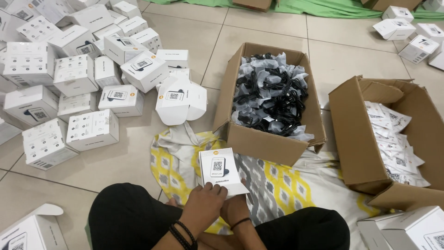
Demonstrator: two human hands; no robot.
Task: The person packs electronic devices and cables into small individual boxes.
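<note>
While gripped low in the frame: white box (220,170) held just above the patterned cloth (277,185), lower centre.
Left hand (205,206): fingers curled over the box's near edge, pinching it.
Right hand (235,209): under the box, mostly hidden; grip impossible to tell.
Risk, lid: bottom flap looks loose; could spring open if pressed unevenly.
Risk, clutter: open box (180,99) and box pile (74,69), upper left, close enough to knock.
Risk, cables: carton of black cables (270,95), centre, within elbow reach.

Two open cardboard cartons (270,139); white boxes (92,129) beyond counting.
</note>
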